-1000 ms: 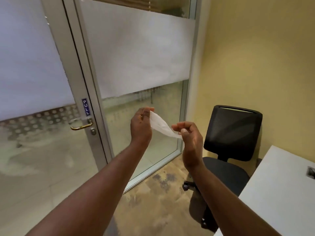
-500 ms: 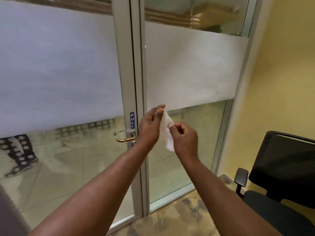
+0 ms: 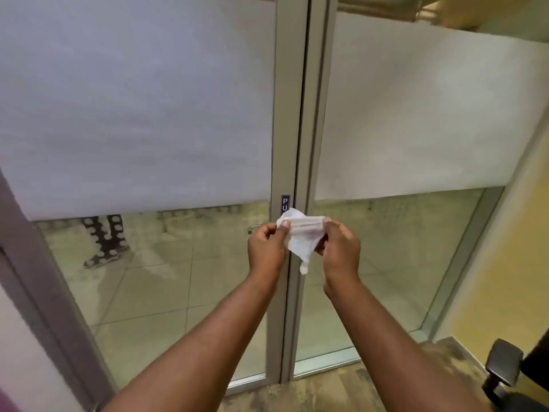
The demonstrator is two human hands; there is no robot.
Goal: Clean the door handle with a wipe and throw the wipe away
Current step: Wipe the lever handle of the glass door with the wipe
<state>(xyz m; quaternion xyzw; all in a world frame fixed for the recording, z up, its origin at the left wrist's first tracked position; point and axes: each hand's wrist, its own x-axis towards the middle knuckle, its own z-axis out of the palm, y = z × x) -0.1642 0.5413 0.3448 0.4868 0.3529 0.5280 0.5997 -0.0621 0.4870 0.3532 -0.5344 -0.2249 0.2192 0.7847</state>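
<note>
Wipe (image 3: 300, 239) looks limp and light (probably damp); I pinch its top edge between left hand (image 3: 266, 248) and right hand (image 3: 338, 248), bunching advised.

Both arms extended forward, bare forearms converging at centre frame. Left hand (image 3: 266, 248) and right hand (image 3: 340, 248) side by side at matching height, fingers curled, thumbs up top, each pinching the wipe (image 3: 298, 237) stretched between them.
</note>
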